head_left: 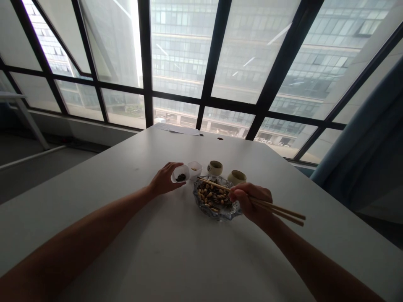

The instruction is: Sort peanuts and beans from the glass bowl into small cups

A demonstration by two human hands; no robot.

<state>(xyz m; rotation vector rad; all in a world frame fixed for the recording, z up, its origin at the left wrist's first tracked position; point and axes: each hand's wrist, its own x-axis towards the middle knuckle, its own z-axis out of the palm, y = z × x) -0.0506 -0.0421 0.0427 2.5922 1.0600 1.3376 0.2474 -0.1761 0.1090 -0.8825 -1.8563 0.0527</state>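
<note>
My left hand (pixel 165 178) is closed around a small translucent plastic cup (pixel 185 175), tilted toward me, with dark seeds (pixel 180 177) inside. Just right of it stands a second plastic cup (pixel 197 167) holding a few pale pieces. In my right hand (pixel 253 200) is a pair of wooden chopsticks (pixel 277 209), their tips over the left far rim of a glass bowl (pixel 217 216). Nuts and seeds (pixel 210 195) fill that bowl. Whether the tips pinch anything is too small to tell.
Two cream ceramic teacups (pixel 215 167) stand behind the bowl, the right one (pixel 236 177) close to my right hand. Paper (pixel 176 129) lies at the white table's (pixel 151 251) far end. Beyond are windows; a blue curtain (pixel 362 130) hangs at the right.
</note>
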